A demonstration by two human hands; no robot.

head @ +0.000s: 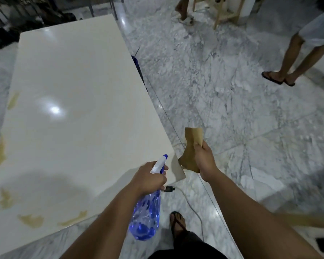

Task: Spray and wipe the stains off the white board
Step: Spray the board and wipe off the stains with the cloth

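Lying flat and glossy, the white board [73, 109] filled the left of the view, with tan stains [31, 220] scattered along its near edge and more up its left edge, and a bright glare near its middle. The left hand [148, 177] was curled round the neck of a blue spray bottle [146, 217], whose white and blue nozzle sat over the board's near right corner. The right hand [204, 158] gripped a brown cloth [192, 141] just off that corner, above the marble floor [232, 109]. Open floor spread to the right of the board's long right edge. A grey cable [192, 208] trailed near the wearer's sandalled foot [178, 221]. Another person's legs [290, 58] stood well apart at the far right.
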